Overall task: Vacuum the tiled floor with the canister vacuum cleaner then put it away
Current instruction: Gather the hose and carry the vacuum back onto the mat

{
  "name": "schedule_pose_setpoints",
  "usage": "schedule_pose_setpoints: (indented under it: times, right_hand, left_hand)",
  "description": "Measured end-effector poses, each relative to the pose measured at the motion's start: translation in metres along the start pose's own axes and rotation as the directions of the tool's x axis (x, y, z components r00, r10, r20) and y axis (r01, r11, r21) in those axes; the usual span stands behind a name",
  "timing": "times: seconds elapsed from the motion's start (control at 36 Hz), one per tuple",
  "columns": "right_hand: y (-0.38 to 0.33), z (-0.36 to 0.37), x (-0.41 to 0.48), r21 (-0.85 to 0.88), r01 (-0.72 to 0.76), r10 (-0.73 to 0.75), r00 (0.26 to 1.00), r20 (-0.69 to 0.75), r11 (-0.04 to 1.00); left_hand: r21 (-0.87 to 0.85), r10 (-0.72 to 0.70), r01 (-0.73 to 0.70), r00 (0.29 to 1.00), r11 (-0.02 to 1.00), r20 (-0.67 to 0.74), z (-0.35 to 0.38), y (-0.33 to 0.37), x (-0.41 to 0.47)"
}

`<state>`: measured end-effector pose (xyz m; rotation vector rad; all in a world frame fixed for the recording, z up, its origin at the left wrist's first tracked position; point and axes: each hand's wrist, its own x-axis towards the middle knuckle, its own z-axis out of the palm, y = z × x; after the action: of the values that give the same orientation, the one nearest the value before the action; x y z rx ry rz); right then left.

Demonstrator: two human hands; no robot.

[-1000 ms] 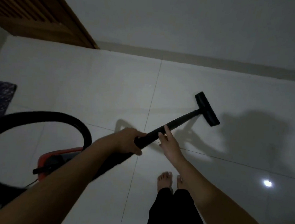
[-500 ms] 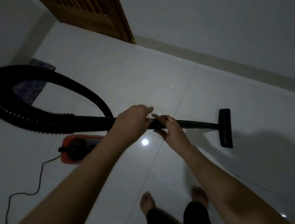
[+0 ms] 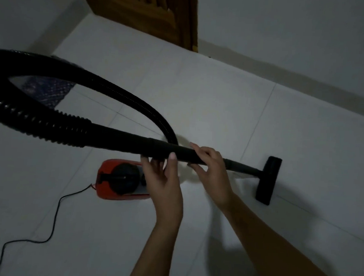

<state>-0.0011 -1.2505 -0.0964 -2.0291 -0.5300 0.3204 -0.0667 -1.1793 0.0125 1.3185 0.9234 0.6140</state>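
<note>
Wand (image 3: 124, 141) sits in both hands: left hand (image 3: 164, 183) cups it from below, right hand (image 3: 212, 168) wraps over it; nozzle (image 3: 268, 180) rests on floor (image 3: 220, 97).

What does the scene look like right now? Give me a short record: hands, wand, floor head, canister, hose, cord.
left hand: holds the wand from below, between thumb and fingers
right hand: curled round the wand, nearer the floor head
floor head: down at the tiled floor; contact unclear
canister: red, on the floor, partly behind the left hand
hose: loops up at the left
cord: trails from the canister toward lower left
</note>
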Motion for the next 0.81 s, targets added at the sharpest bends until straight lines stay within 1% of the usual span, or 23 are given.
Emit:
schedule_pose_setpoints:
  times: [0.06,0.17,0.28,0.39,0.5,0.64,0.72,0.81]
  right_hand:
    - [-0.015,0.042,-0.01,0.022,0.013,-0.012,0.999,-0.038,1.0]
    - [-0.035,0.116,-0.022,0.059,0.018,-0.015,0.999,-0.041,0.998]
    - [-0.045,0.167,-0.023,0.044,0.085,-0.086,0.996,0.029,0.995]
    - [-0.037,0.198,-0.013,0.039,0.153,-0.156,0.983,0.092,0.987]
    - [-0.023,0.217,0.006,-0.01,0.26,-0.259,0.962,0.084,0.965]
    - [0.002,0.241,0.027,0.038,0.317,-0.318,0.927,0.197,0.948]
    - [0.021,0.255,0.041,-0.035,0.433,-0.418,0.887,0.198,0.901]
    - [0.034,0.268,0.054,-0.134,0.545,-0.523,0.835,0.172,0.827]
  left_hand:
    - [-0.02,0.033,-0.035,0.997,0.999,-0.063,-0.036,-0.001,0.022]
    - [-0.035,0.053,-0.057,0.993,0.998,-0.11,-0.104,-0.015,0.054]
    - [-0.038,0.043,-0.051,0.982,0.998,-0.185,-0.153,-0.031,0.082]
    - [-0.051,0.062,-0.077,0.967,0.996,-0.249,-0.176,-0.048,0.107]
    - [-0.091,0.126,-0.15,0.965,0.984,-0.231,-0.187,-0.072,0.133]
    - [-0.114,0.185,-0.209,0.964,0.971,-0.19,-0.191,-0.119,0.165]
    - [-0.143,0.232,-0.254,0.961,0.957,-0.15,-0.193,-0.147,0.182]
    - [-0.155,0.302,-0.318,0.946,0.935,-0.121,-0.196,-0.168,0.199]
